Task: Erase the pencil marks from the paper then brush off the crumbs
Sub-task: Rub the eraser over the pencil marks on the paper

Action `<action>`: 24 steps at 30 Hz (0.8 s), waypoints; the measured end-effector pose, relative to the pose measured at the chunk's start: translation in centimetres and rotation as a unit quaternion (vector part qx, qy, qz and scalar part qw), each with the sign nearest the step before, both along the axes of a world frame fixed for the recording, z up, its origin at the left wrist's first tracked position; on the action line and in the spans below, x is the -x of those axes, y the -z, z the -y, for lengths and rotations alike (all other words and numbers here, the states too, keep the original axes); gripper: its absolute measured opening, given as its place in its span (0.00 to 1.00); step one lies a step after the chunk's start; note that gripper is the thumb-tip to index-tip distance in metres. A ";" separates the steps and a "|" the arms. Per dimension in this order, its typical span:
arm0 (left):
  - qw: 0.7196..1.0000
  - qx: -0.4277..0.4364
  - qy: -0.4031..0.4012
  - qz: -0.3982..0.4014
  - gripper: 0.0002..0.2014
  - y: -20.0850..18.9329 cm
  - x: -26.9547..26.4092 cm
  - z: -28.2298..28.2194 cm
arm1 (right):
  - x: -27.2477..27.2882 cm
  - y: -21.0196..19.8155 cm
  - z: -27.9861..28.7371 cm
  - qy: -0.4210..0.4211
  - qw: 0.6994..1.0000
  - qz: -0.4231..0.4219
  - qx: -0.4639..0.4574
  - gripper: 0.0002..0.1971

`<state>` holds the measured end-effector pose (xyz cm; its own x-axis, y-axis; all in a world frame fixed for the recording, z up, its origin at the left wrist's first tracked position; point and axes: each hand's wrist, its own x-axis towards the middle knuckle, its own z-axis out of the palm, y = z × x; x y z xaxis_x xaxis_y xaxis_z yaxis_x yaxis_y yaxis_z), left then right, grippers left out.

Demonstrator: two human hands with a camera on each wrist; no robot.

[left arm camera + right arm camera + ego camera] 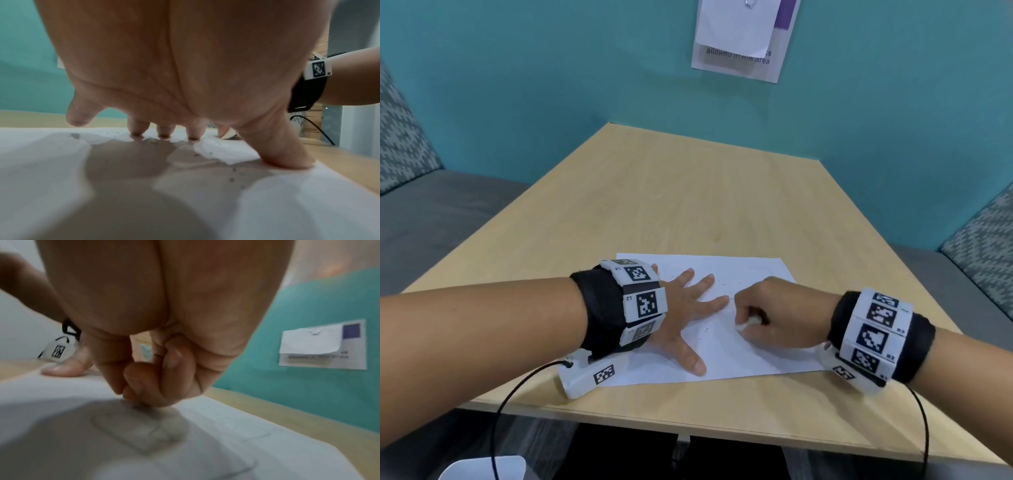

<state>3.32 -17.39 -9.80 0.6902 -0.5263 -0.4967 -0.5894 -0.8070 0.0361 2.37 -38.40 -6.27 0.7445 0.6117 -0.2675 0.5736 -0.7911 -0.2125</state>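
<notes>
We spread our left hand flat to pin the paper while our right hand, just beside it, pinches the eraser against remaining marks.

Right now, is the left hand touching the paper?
Touching. The left wrist view shows the left hand with its thumb and three fingertips pressed onto the paper; the head view shows it spread flat there.

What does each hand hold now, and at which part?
The right hand pinches a white eraser by its upper end. The left hand holds nothing; it presses flat on the paper.
</notes>
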 end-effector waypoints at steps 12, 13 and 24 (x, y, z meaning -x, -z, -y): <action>1.000 -0.011 0.012 -0.007 0.58 -0.3 -0.3 -0.1 | 2.3 0.7 -1.2 -0.064 0.997 -0.039 -0.004 0.03; 1.000 -0.011 0.012 -0.008 0.58 -0.3 -0.3 -0.1 | 2.3 0.8 -1.3 -0.067 0.997 -0.046 -0.008 0.03; 0.996 -0.064 0.064 0.024 0.58 -1.8 -0.4 1.8 | -1.2 0.7 0.7 0.006 1.000 -0.009 0.007 0.04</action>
<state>3.74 -19.15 -8.02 0.6460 -0.5463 -0.5332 -0.6866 -0.7211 -0.0930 3.58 -39.12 -6.95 0.7461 0.5995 -0.2898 0.5607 -0.8003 -0.2122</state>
